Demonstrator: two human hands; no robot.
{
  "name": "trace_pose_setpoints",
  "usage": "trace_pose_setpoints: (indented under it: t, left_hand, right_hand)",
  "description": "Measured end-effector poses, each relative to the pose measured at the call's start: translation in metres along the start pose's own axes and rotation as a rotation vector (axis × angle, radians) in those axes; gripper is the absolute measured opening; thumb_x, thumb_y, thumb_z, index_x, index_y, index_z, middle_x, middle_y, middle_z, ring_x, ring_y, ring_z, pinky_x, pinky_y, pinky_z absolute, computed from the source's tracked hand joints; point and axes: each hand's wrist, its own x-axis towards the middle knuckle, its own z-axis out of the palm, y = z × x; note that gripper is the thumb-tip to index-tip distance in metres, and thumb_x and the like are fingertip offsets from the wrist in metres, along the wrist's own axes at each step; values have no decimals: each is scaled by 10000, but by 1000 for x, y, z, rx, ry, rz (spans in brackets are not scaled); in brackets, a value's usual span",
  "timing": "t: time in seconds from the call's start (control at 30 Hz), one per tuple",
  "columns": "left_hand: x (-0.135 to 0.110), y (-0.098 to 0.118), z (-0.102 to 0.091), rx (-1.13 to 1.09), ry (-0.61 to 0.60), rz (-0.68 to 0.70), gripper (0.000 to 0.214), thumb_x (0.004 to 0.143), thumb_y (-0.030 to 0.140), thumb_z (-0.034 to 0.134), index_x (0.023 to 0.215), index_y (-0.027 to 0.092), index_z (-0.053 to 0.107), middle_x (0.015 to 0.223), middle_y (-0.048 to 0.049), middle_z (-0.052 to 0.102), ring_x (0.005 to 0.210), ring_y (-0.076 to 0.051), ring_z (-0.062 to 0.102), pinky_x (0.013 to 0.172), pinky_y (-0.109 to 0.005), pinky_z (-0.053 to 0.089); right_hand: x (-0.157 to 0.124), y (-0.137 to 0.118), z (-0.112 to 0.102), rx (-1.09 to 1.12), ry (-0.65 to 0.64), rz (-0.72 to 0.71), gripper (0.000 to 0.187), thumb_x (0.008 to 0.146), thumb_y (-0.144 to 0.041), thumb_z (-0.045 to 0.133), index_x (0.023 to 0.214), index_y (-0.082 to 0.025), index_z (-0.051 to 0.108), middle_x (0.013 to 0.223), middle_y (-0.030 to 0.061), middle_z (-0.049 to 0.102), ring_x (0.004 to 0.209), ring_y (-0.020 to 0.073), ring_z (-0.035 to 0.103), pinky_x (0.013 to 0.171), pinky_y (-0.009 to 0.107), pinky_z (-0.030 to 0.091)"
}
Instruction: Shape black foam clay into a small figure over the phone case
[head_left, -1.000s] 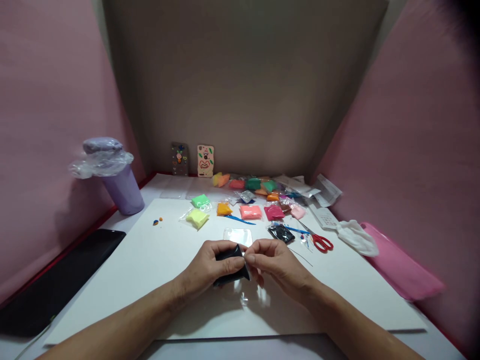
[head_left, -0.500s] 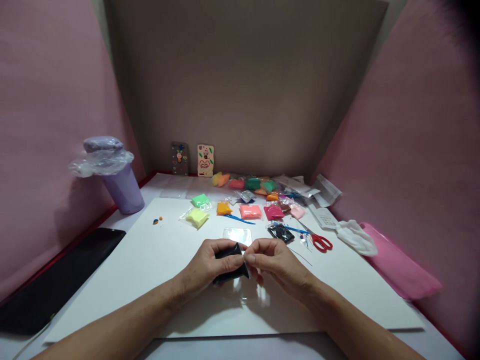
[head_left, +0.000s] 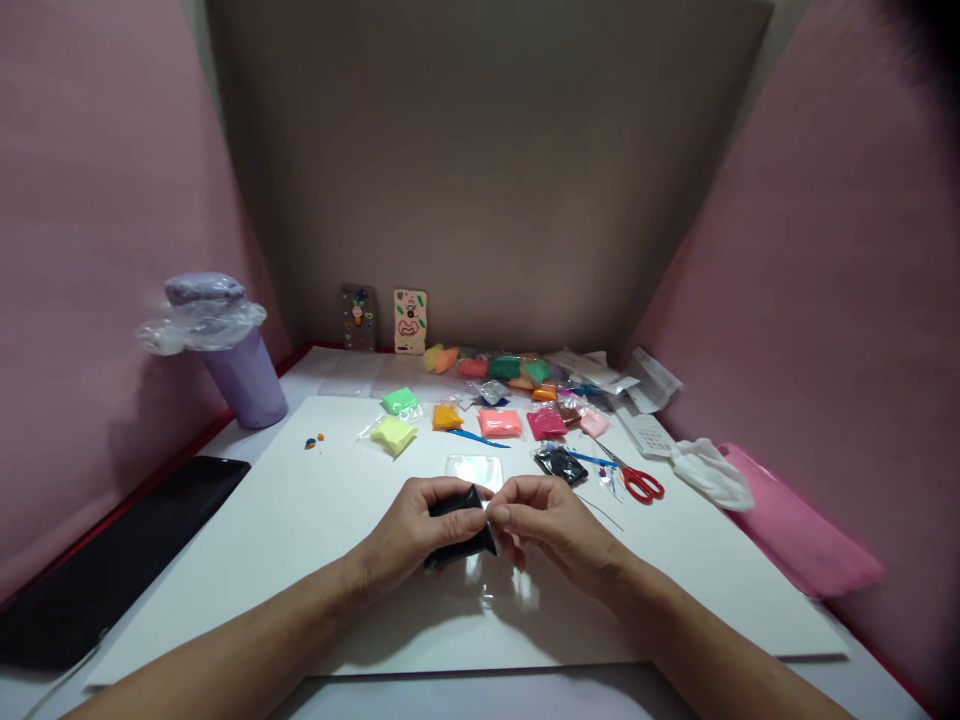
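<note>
My left hand (head_left: 411, 522) is closed around a small black clay packet (head_left: 459, 550), thumb on top and fingers beneath. My right hand (head_left: 553, 522) pinches the packet's right edge between thumb and forefinger; its other fingers curl below. Both hands are above a clear phone case (head_left: 475, 470) on the white board (head_left: 300, 560), and they hide its middle. Just beyond my right hand lies another black packet (head_left: 561, 465), with a thin dark wire (head_left: 602, 513) nearer to me.
Red-handled scissors (head_left: 641, 485) and a white cloth (head_left: 712, 474) lie to the right. Several coloured clay packets (head_left: 500, 423) and a blue tool (head_left: 480, 438) sit farther back. Two decorated phone cases (head_left: 410, 322) lean on the back wall. A purple tumbler (head_left: 247, 380) stands left.
</note>
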Motion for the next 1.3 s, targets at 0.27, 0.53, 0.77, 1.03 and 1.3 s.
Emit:
trace_pose_setpoints:
  t: [0.27,0.53,0.77,1.03,1.3]
  left_hand:
    - [0,0,1,6,10,-5,481,713,474,676,1013,98,653,687,-52,624,499,-88,461,407,-179,346]
    - [1,-2,-1,1,5,4,480,713,463,682,1023,98,651,718,-69,642,552,-112,506,448,-192,367]
    - [0,-1,0,5,13,-11,499,716,476,672,1036,95,645,712,-68,640,517,-103,484,427,-195,349]
    - [0,-1,0,12,8,10,484,729,468,664,1035,93,643,692,-57,626,479,-84,442,412,-198,344]
    - [0,0,-1,3,10,3,470,730,453,669,1041,101,642,726,-68,642,560,-118,511,467,-210,367]
  right_hand:
    - [1,3,-2,-39,17,-15,171,745,-255,682,665,-122,612,561,-3,567,492,85,493,492,217,393]
    - [1,2,-1,-69,20,-9,171,749,-257,670,662,-125,605,559,-3,560,496,93,486,490,224,395]
    - [2,4,-1,-57,-11,-20,187,786,-268,632,660,-136,592,580,1,567,510,94,484,516,231,393]
    - [1,5,-2,-55,-8,-27,181,775,-272,652,674,-131,601,574,0,565,504,95,486,514,236,391]
    - [1,3,-2,-42,-12,-19,183,763,-286,672,682,-131,618,573,-7,563,501,88,484,507,223,393]
